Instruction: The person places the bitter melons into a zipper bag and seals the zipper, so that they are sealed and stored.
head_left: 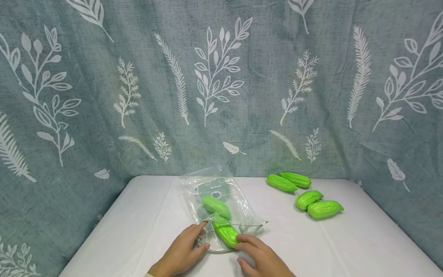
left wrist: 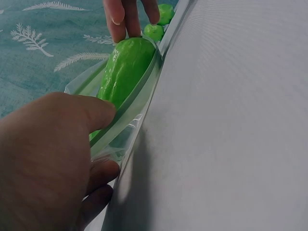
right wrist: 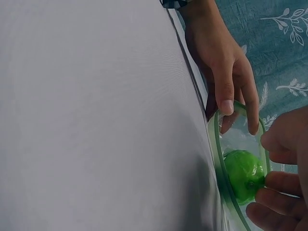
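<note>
A clear zip bag (head_left: 238, 196) with a printed animal face lies on the table, its mouth toward me. One shiny green bitter melon (head_left: 216, 204) shows inside it, deeper in. A second bitter melon (head_left: 226, 234) lies in the mouth, seen closer in the left wrist view (left wrist: 126, 67) and end-on in the right wrist view (right wrist: 243, 175). My left hand (head_left: 185, 248) pinches the bag's rim at the left side of the mouth. With nearly straight fingers, my right hand (head_left: 261, 256) touches the near end of the second melon.
Two green bitter melons (head_left: 282, 182) lie at the back right of the white table (head_left: 360, 238), with two more (head_left: 325, 209) a little nearer. A patterned blue-green curtain (head_left: 256, 127) hangs behind the table and along both sides.
</note>
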Available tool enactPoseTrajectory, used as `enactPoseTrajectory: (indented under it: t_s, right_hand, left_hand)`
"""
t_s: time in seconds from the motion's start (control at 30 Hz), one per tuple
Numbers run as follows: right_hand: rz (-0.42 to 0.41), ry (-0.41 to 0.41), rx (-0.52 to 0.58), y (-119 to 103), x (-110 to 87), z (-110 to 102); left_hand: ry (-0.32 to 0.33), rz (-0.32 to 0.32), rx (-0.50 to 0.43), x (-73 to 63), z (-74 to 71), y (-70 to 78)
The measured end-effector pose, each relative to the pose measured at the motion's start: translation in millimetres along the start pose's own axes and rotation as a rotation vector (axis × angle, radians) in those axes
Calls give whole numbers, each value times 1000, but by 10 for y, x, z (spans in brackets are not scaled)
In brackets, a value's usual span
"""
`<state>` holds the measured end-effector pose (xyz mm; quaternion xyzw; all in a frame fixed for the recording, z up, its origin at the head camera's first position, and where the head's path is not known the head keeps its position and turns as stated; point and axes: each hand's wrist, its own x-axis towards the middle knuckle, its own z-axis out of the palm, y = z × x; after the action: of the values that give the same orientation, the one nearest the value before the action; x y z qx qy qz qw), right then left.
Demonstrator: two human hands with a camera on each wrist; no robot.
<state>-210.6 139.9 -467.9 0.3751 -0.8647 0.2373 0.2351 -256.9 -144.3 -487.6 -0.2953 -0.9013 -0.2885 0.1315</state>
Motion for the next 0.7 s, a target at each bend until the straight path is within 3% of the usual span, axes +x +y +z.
enactPoseTrajectory:
  t_s: [0.2,0.47,0.7]
  right_hand:
    - [5,-23,-14,-14,46,-14]
    - [122,-182,12,-34,134,-72]
    - [93,-161,-1,-33,174,-23]
  left_hand:
    - [3,-1,-6,5,-10,4]
    - [0,-3,-10,13,-15,31]
    - [14,7,-5,-10,-6,3]
